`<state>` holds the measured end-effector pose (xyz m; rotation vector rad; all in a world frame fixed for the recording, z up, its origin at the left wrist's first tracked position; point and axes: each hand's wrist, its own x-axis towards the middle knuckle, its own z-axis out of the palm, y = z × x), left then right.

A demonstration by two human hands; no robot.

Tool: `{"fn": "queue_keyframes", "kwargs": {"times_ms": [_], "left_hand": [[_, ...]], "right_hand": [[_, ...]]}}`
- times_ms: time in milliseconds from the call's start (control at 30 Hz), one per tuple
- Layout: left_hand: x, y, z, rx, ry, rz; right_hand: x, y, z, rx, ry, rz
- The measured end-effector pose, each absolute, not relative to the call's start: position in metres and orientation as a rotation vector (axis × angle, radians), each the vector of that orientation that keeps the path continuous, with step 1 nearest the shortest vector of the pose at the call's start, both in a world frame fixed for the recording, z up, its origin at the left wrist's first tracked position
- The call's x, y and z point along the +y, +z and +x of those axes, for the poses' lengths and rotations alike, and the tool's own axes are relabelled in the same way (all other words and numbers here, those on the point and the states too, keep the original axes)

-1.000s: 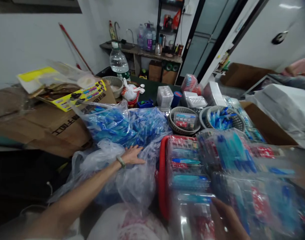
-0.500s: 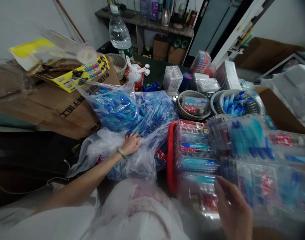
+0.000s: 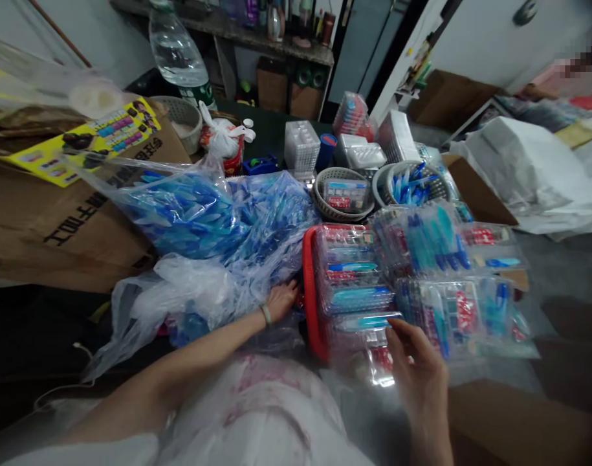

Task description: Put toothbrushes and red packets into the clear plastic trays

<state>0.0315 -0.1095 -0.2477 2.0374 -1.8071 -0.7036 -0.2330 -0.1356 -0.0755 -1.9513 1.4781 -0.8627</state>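
My left hand (image 3: pixel 282 302), with a pale bracelet at the wrist, reaches into the gap between the clear plastic bags and a red basket (image 3: pixel 309 298). Its fingers are stretched out beside small red items, with the tips partly hidden. My right hand (image 3: pixel 419 356) has its fingers bent at the right edge of a clear plastic pack (image 3: pixel 363 321) holding a blue pen and a red card. This pack lies at the near end of the red basket, its lower part blurred. Similar packs (image 3: pixel 356 298) fill the basket. A clear bag of blue pen-like pieces (image 3: pixel 189 210) lies left of it.
More filled packs (image 3: pixel 458 310) are piled on the right. Behind them stand round grey baskets (image 3: pixel 341 210), white plastic trays (image 3: pixel 300 145) and a blue tape dispenser (image 3: pixel 260 165). A cardboard box (image 3: pixel 82 220) is at left, near a large water bottle (image 3: pixel 176 52).
My left hand has moved right, off the top of the plastic bags and down beside the red basket. My right hand stays by the near pack, which sits slightly farther up. The view has swung right.
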Motion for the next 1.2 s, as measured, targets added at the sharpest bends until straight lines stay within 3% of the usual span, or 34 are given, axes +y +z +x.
{"fn": "queue_keyframes", "kwargs": {"times_ms": [233, 467, 700, 933, 1200], "left_hand": [[-0.102, -0.228, 0.057, -1.586, -0.663, 1.993], [-0.111, -0.151, 0.088, -0.983, -0.514, 1.881], [-0.191, -0.06, 0.069, -1.314, -0.355, 1.666], [-0.237, -0.069, 0.033, -1.771, -0.242, 1.911], [-0.249, -0.083, 0.022, -1.855, -0.002, 2.03]], "right_hand": [[-0.131, -0.083, -0.25, 1.512, -0.967, -1.964], [-0.136, -0.08, -0.253, 1.489, -0.933, -1.873], [-0.142, -0.075, -0.253, 1.445, -0.975, -1.888], [-0.14, -0.082, -0.273, 1.436, -1.026, -1.854], [-0.134, -0.09, -0.282, 1.499, -1.034, -1.837]]}}
